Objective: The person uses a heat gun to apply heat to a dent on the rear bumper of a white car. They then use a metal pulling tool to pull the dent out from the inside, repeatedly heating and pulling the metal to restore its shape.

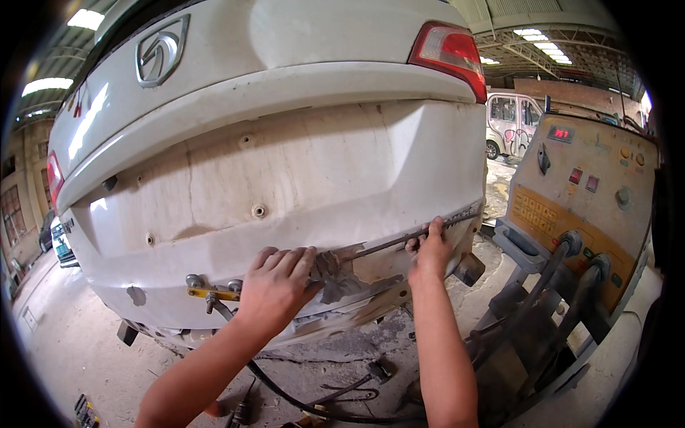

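Observation:
The rear of a white car [300, 153] fills the view, its lower panel worn to bare grey metal in a ragged patch [332, 279]. My left hand [280, 284] lies on the panel beside this patch, fingers stretched out and holding nothing. With bent fingers, my right hand [430, 250] grips a long, thin dark metal strip [391, 244]. The strip runs slantwise along the panel, its left end near the bare patch. Just left of my left hand, a yellow metal bar with bolts [214, 293] sits against the panel, joined to a black cable [275, 394].
At the right stands a grey machine [592, 160] with knobs, a lit red display and thick cables. Tools and cables [357, 385] lie on the concrete floor below the bumper area. A tail light [451, 53] is at upper right; another vehicle [512, 121] stands behind.

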The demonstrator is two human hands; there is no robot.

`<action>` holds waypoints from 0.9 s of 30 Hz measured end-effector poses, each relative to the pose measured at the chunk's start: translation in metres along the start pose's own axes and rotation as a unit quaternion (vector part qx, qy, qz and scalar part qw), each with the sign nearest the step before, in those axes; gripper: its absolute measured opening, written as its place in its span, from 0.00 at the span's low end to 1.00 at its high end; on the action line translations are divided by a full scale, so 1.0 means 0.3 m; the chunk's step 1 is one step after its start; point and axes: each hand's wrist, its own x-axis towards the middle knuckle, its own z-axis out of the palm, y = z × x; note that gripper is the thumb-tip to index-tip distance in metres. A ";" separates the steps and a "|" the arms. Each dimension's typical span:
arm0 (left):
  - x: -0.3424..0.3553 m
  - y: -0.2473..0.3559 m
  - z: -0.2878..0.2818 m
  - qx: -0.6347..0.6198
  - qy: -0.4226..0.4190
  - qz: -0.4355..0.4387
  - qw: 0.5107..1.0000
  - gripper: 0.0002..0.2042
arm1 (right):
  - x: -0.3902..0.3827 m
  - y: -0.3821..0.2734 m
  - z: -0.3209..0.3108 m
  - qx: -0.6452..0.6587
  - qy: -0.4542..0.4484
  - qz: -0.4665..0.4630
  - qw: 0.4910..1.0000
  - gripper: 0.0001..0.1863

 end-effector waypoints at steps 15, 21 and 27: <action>0.056 0.006 0.068 -0.033 0.003 0.047 0.998 0.17 | 0.003 0.004 0.007 -0.022 -0.074 -0.033 0.996 0.18; 0.053 0.006 0.072 -0.046 0.010 0.046 0.998 0.16 | 0.005 0.020 -0.017 -0.009 -0.138 -0.040 0.990 0.18; 0.062 0.000 0.055 -0.067 -0.020 0.037 0.997 0.17 | -0.039 0.015 -0.020 -0.043 -0.147 -0.001 0.988 0.18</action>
